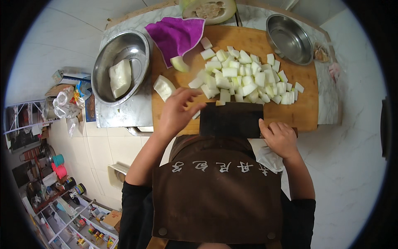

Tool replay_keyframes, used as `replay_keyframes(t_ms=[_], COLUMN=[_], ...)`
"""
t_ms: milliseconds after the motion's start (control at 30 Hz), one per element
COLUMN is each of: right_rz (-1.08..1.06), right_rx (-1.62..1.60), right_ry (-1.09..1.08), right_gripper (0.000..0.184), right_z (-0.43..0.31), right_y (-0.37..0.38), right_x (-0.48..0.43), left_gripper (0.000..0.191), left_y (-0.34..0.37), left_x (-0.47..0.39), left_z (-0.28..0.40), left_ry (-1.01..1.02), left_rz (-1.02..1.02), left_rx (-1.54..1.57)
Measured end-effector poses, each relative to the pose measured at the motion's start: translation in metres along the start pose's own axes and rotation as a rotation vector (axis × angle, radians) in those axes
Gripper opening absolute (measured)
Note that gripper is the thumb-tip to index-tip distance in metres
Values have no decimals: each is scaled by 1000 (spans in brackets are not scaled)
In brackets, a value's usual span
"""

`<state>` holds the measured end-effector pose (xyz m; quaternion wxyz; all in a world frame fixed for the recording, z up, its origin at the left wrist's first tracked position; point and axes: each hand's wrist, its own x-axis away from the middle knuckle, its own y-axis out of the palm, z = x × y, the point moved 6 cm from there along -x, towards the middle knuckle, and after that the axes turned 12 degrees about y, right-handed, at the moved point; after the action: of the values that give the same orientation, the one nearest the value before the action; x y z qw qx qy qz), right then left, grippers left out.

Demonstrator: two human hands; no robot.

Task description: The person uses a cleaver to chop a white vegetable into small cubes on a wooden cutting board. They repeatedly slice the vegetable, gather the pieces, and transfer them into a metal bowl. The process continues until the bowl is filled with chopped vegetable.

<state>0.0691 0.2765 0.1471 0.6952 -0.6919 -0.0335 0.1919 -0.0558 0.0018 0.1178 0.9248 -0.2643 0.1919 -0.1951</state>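
Note:
My right hand (279, 137) grips the handle of a dark, wide-bladed cleaver (231, 119). The blade lies broadside to the view at the near edge of a wooden cutting board (292, 109), with a small piece of melon at its upper edge. Fingers spread and holding nothing visible, my left hand (178, 110) hovers at the left end of the blade. Just beyond it lies a larger white melon chunk (164, 88). A big pile of diced, pale winter melon (245, 73) covers the board's middle. Another rind-edged chunk (179, 64) rests by a purple cloth (177, 34).
Left of the board stands a large steel bowl (99, 71) with a melon slab (120, 78) inside. A smaller steel bowl (289, 39) sits at the board's far right corner. At the back is a cut melon (209, 11) showing seeds. Shelves with goods (77, 222) stand at lower left.

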Motion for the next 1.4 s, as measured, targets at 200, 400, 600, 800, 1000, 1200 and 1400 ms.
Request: replay_keyframes(t_ms=[200, 400, 600, 800, 1000, 1200, 1400], right_rz=[15, -78, -387, -492, -582, -501, -540], right_rx=[8, -113, -469, -711, -802, -879, -811], right_ry=[-127, -75, 328, 563, 659, 707, 653], right_gripper=[34, 33, 40, 33, 33, 33, 31], right_z=[-8, -14, -15, -26, -32, -34, -28], right_y=[-7, 5, 53, 72, 76, 68, 54], right_x=[-19, -19, 6, 7, -4, -4, -2], left_gripper=[33, 18, 31, 26, 31, 26, 28], left_y=[18, -40, -114, -92, 2, 48, -1], left_x=[-24, 40, 148, 148, 102, 62, 58], left_z=[8, -39, -139, -121, -65, -64, -61], left_ry=[-6, -148, -590, -362, -9, 61, 18], left_rz=[-254, 253, 648, 619, 22, -28, 400], left_rx=[15, -46, -167, -406, -310, -282, -317])
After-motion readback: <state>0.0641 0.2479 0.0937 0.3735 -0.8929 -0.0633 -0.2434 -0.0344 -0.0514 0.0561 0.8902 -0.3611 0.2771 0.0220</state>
